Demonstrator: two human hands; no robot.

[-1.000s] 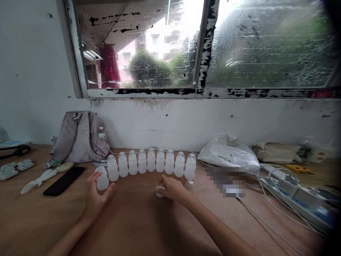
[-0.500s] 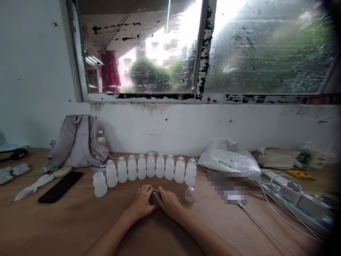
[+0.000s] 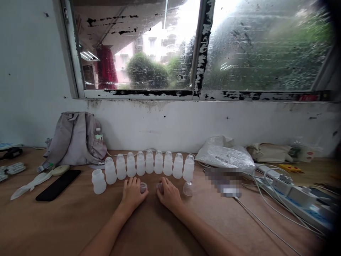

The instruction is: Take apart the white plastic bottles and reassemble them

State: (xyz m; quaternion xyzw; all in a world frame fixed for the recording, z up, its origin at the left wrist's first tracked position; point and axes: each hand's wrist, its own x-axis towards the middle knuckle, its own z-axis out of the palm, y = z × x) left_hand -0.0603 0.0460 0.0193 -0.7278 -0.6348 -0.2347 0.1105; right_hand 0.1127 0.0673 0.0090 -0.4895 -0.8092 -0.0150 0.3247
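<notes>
My left hand (image 3: 133,192) rests low over the table, its fingers curled round a small clear round ring (image 3: 143,187). A short gap to the right, my right hand (image 3: 168,193) grips a small translucent piece (image 3: 159,187), mostly hidden by the fingers. Behind both hands, frosted white baby bottles (image 3: 149,165) with clear dome caps stand upright in a curved row. At the row's left end is an uncapped bottle (image 3: 99,182) with an open neck. A loose clear dome cap (image 3: 188,189) sits on the table right of my right hand.
On the left are a black phone-like slab (image 3: 58,185), a white strip of wrapping (image 3: 30,185) and a grey backpack (image 3: 76,140). To the right lie a silvery plastic bag (image 3: 225,154), a power strip (image 3: 290,199) and trailing white cables (image 3: 263,222).
My hands, together before, have moved apart, left hand to the left and right hand slightly right. A small clear piece now shows in each. The view has shifted slightly.
</notes>
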